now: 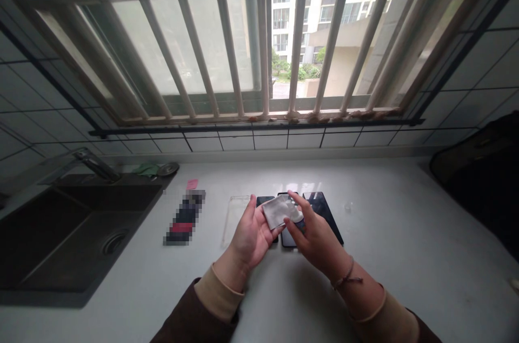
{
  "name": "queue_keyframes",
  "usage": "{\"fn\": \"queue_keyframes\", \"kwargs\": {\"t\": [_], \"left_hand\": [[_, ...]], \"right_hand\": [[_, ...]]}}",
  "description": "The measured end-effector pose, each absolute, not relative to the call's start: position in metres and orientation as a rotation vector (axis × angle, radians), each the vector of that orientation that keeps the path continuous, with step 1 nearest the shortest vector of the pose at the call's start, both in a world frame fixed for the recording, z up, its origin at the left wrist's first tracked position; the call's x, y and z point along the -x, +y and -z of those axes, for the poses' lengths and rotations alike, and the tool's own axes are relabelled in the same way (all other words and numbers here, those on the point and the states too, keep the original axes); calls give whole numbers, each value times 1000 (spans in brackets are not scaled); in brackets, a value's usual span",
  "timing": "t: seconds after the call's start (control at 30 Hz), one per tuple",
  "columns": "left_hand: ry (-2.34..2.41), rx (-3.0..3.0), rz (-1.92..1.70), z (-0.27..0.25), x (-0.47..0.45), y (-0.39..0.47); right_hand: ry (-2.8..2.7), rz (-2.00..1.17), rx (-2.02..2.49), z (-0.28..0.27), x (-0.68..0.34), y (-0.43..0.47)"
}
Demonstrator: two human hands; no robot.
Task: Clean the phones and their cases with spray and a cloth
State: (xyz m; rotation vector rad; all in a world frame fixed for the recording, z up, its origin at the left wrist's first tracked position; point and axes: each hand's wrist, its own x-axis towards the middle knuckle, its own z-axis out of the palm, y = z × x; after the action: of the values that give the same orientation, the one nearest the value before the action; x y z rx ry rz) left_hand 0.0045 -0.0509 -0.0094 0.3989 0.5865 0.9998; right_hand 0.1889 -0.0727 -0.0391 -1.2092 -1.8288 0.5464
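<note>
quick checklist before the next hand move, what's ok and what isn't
1. Left hand supports the pale grey cloth or packet: ok, it lies on the fingers.
2. Right hand is at the same piece: ok, its thumb is by the edge.
3. Right-hand dark-screened device rests on the counter: ok.
4. Middle dark-screened device is fully visible: not ok, hands and piece cover part.
5. Piece is clear of the sink: ok, the sink is far left.
6. Screens are free of dust: cannot tell.
</note>
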Motion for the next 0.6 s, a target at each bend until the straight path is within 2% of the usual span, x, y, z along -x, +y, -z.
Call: {"fn": "queue_keyframes", "kwargs": {"t": [0.37, 0.6], "left_hand": [[640, -441, -1001, 9, -2, -49], [699, -394, -1061, 7, 1, -46]], "right_hand": [[-1695, -263, 1352, 36, -208, -59], [-1617, -467, 1379, 41, -211, -44]]}}
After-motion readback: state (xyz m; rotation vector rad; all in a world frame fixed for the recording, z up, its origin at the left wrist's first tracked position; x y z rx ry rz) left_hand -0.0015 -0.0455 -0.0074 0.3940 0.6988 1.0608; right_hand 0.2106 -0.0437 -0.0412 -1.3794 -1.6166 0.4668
